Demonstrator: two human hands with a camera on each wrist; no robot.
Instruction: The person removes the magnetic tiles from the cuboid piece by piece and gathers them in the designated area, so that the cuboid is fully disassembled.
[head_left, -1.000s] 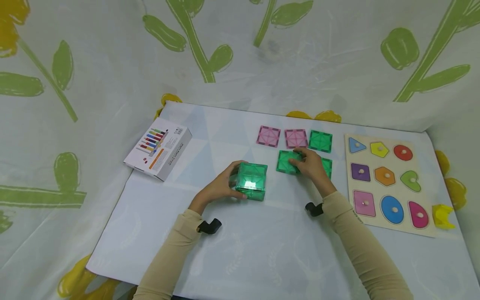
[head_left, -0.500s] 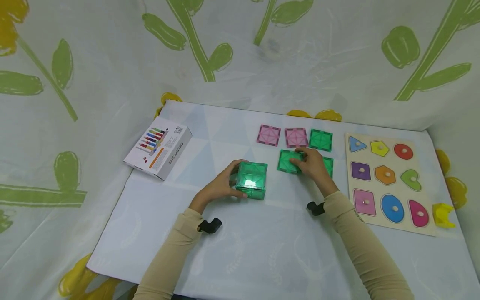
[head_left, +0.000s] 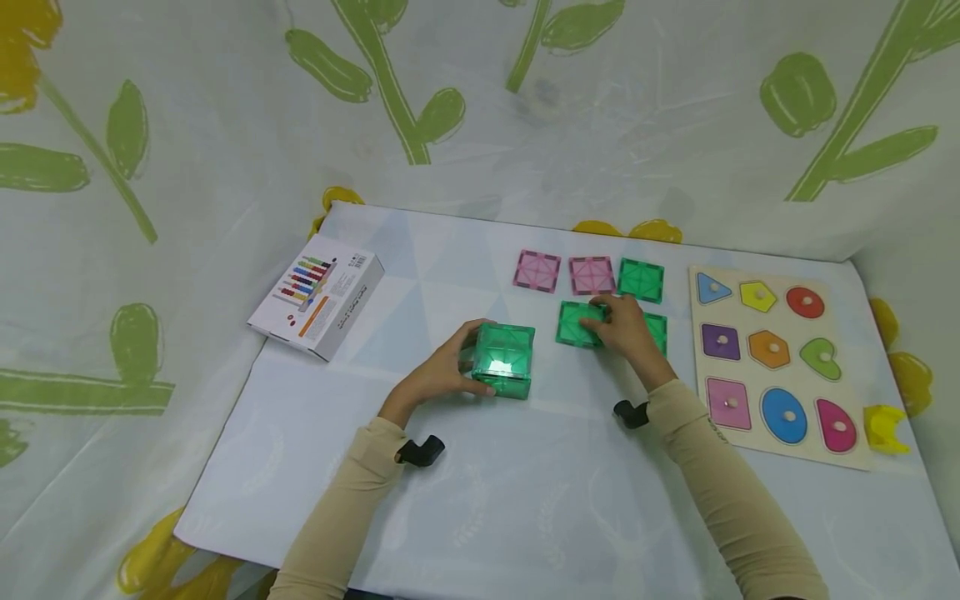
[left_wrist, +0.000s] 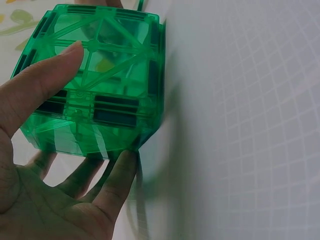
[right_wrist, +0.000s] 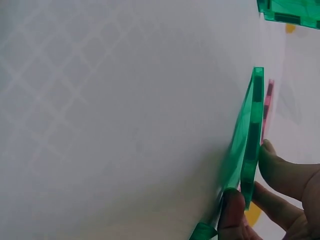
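Observation:
A green see-through box of square tiles (head_left: 504,358) stands mid-table in the head view. My left hand (head_left: 442,367) grips its left side; in the left wrist view the thumb lies on one face of the box (left_wrist: 107,65) and the fingers on another. To the right, my right hand (head_left: 624,332) holds a flat green tile (head_left: 576,323) by its edges, seen edge-on as a green tile (right_wrist: 253,135) in the right wrist view. Another green tile (head_left: 657,333) lies partly hidden behind that hand.
Two pink tiles (head_left: 537,272) and a green tile (head_left: 641,280) lie in a row farther back. A board of coloured shapes with knobs (head_left: 813,327) is at the right, with a yellow piece (head_left: 886,429) beside it. A white box (head_left: 318,296) stands at the back left.
My right hand and the green tile under it have shifted very slightly to the right. My left hand keeps its grip on the green box.

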